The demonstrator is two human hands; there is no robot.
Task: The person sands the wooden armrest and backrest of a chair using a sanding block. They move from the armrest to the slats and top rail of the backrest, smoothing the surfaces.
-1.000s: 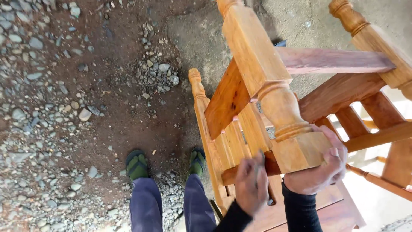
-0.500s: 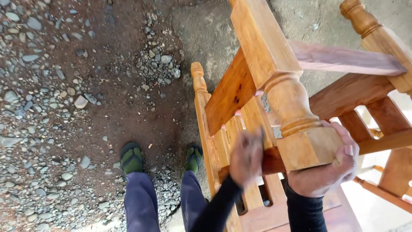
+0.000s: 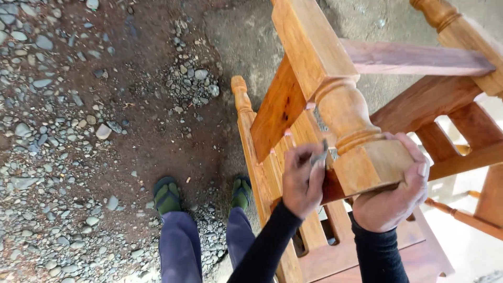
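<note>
- Nearest the viewer, at the lower edge: two black sleeves (image 3: pixel 267 246) reaching up from below, and beside them blue trousers (image 3: pixel 181 246) ending in green shoes (image 3: pixel 167 195) planted on the dirt.
- Right hand (image 3: pixel 390 196): cupped under and around the squared end of a turned chair leg (image 3: pixel 346 112), fingers wrapped over its far edge, clamped firmly on the wood.
- Left hand (image 3: pixel 302 178): fingers pinched together on a small grey scrap (image 3: pixel 319 156), possibly sandpaper, though too small to be sure; the scrap sits against the leg just where the square block meets the turned ring.
- Chair (image 3: pixel 293 105): pale varnished wood, tipped over so that its legs point towards the viewer; it stands between the person's knees and the concrete beyond.
- Slats (image 3: pixel 314 230): vertical back slats and a lower rail run below both hands, just beside the trousers.
- Side rail (image 3: pixel 277 107): a broad board joined to the held leg, with a dark knot on its face.
- Reddish rail (image 3: pixel 414 58): a darker crosspiece running from the held leg to a second turned leg (image 3: pixel 456 29) at upper right.
- Finial post (image 3: pixel 242 99): a slim post with a rounded knob, left of the side rail.
- Ground (image 3: pixel 78 105): brown dirt strewn with grey pebbles across the left, a thicker cluster near the centre top.
- Concrete (image 3: pixel 377 21): grey slab behind the chair, at the far upper edge.
</note>
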